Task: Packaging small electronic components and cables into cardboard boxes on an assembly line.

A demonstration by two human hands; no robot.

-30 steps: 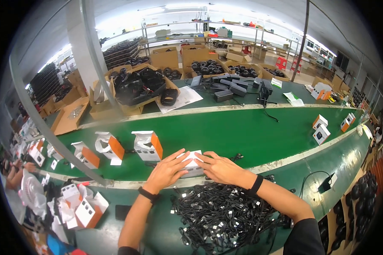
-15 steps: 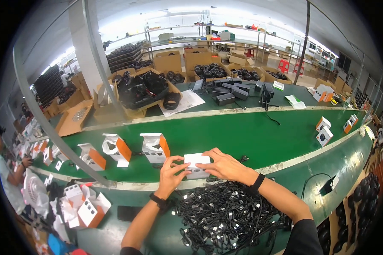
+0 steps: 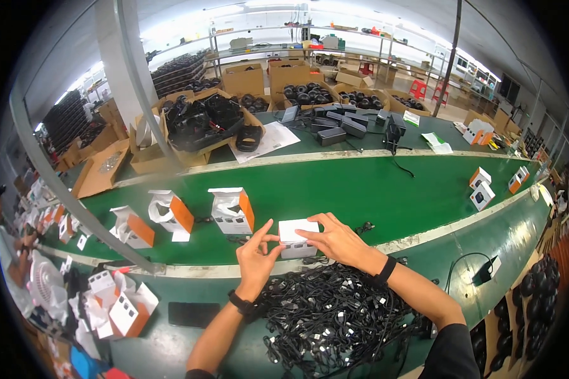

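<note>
Gripping, right hand (image 3: 344, 243): thumb laid across the top of a white box (image 3: 295, 247), fingers bent around its far right corner; they pinch it between them;
Hovering close, left hand (image 3: 256, 262): right up by the box's left side; index finger raised, thumb curved and parted from it; whether a fingertip meets the card, I cannot tell;
White box: there it stands, upright on the green belt (image 3: 335, 189), close against the near edge; top lying flat;
Open cartons: three in a row on the belt, left of the hands; the tall carton (image 3: 231, 223) is nearest, flap up, pale lining showing;
Cables: a big heap of black cables (image 3: 335, 319), pale plugs poking through, at the near bench's (image 3: 161, 350) far edge, below the right forearm;
Phone-like slab: a flat dark slab (image 3: 193, 314), left of the left forearm;
Belt's right end: small white-and-orange boxes (image 3: 482, 196) clustered toward its near edge;
Far bench: black adapters (image 3: 344, 128) bunched together; left of them, a brown carton piled with black parts (image 3: 203, 123).
</note>
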